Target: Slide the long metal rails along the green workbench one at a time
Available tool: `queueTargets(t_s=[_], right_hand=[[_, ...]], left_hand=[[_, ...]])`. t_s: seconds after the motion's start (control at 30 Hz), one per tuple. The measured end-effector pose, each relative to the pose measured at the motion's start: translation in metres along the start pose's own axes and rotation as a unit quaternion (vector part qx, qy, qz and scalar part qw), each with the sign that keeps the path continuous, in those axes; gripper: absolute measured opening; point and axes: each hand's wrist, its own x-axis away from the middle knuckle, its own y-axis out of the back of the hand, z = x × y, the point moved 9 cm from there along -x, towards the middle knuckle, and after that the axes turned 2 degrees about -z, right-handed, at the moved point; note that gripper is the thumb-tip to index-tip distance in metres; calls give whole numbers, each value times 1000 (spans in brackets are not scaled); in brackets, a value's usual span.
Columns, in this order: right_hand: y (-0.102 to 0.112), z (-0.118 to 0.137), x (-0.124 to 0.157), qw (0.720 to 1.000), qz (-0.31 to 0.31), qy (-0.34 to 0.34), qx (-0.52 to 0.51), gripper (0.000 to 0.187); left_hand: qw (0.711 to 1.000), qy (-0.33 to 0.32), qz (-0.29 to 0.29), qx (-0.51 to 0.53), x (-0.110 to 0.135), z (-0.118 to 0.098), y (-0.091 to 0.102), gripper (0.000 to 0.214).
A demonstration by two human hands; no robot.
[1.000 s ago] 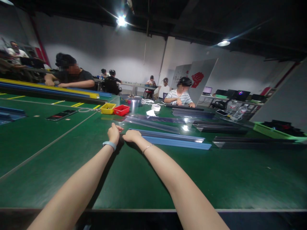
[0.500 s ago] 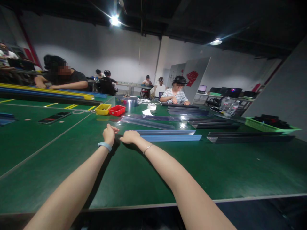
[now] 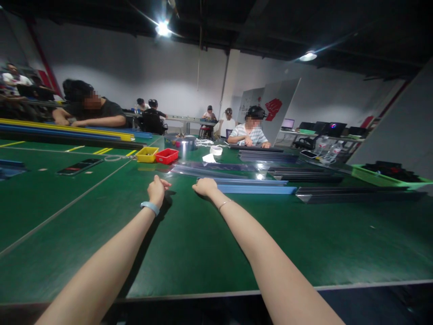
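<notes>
A long blue plastic profile lies lengthwise on the green table. My right hand is closed around its left end, with a thin bracelet at the wrist. The fingers cover that end of the profile. To the left and apart from the profile, my left hand hovers just over the table with curled fingers. What they hold, if anything, is hidden. A light blue band circles my left wrist. Beyond my hands lies a clear plastic strip.
Small yellow and red bins stand beyond my left hand. A phone lies at left. Dark profiles and a green basket are at right. Co-workers sit across the table, one in a striped shirt.
My right hand has moved to the right, and the blue profile has slid right with it. The gap between my hands has widened. My left hand has barely moved.
</notes>
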Motion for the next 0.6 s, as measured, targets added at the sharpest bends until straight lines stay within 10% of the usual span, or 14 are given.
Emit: queueTargets(t_s=[0.6], right_hand=[[1, -168, 28, 987, -31, -132, 84, 54]], left_hand=[[999, 44, -1, 9, 8, -3, -2, 56]])
